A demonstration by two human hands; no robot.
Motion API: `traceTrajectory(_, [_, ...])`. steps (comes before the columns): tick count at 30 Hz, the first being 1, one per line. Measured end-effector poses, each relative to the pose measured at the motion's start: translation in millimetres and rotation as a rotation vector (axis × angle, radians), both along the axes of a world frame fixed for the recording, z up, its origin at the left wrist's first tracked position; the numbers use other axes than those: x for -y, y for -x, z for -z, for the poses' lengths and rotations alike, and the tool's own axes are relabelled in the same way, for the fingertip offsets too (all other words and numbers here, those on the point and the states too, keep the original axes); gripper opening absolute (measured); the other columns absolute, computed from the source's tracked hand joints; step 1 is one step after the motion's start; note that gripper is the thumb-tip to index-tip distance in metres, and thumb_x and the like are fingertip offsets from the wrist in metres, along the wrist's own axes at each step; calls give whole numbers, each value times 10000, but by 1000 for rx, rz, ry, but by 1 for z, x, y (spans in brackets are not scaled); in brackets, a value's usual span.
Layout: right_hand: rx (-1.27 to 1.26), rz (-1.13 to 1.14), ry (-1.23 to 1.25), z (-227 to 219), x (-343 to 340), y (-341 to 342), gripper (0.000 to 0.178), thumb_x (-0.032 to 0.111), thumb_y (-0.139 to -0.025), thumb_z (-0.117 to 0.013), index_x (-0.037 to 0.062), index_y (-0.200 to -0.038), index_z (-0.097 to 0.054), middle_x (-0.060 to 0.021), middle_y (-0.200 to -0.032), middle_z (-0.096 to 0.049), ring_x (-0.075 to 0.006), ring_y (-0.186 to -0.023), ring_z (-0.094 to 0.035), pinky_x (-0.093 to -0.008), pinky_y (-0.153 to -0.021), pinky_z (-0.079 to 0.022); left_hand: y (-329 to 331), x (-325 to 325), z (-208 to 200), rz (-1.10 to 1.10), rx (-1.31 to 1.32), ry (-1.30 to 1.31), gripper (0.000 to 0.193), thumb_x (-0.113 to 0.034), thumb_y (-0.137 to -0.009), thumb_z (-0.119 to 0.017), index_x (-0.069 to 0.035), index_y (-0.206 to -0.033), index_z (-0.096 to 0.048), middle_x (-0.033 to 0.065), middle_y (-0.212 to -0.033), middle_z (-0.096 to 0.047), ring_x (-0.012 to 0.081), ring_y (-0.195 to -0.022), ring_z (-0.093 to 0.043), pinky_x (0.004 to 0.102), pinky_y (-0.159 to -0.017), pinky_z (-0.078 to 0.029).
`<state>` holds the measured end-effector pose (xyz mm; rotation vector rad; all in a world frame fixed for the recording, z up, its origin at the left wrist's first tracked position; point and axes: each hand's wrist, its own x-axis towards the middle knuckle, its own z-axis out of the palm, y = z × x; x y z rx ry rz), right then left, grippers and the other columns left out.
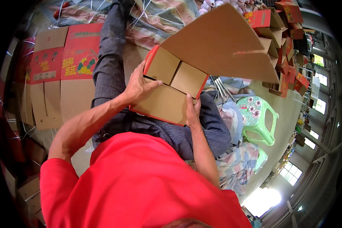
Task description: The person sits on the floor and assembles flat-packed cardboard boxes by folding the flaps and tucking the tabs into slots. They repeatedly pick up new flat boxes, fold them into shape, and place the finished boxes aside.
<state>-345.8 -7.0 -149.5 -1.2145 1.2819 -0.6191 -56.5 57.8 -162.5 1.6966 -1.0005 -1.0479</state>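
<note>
From where I stand, the person's left hand (140, 87) grasps one side of a boxy, red-edged brown cardboard carton (171, 95), thumb laid by a dark seam, while the right hand (193, 110) braces the opposite side, thumb on the rim. The carton sits between the two grips, over the dark grey trousers (155, 131). The step looks like flap folding: a broad brown near flap (159, 104) lies between the hands, two smaller far flaps (163, 67) just beyond. The next move seems to call for steady pressure along those seams, both sides kept square. The flapped face points up at the wearer; a big slotted brown panel (216, 41) juts away beyond the grip, rightward. The carton body's long axis I cannot tell, given the foreshortening.
</note>
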Motion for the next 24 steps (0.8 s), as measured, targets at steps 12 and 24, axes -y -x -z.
traceTrajectory(12, [-184,10,132,23,25,10,532,309,-1007,-733,-10,-1413,-601,-124,-1299,-697,-229,-1198,-641,-373,-1038,-495,-55,100,-161,51,-758,139,740,-567,-1115,-448,-7,-1596,-409,215,-1081,-717,310,-891,-745,427,-898,-610])
traceTrajectory(24, [-61,-119,138,10,15,21,544,217,-1015,-706,7,-1494,-555,-136,-1358,-669,-254,-1239,-621,-401,-1075,-481,-21,-10,-150,12,-955,-66,562,-48,-967,-583,-96,-1522,-509,79,-1289,-653,179,-1059,-699,323,-889,-590])
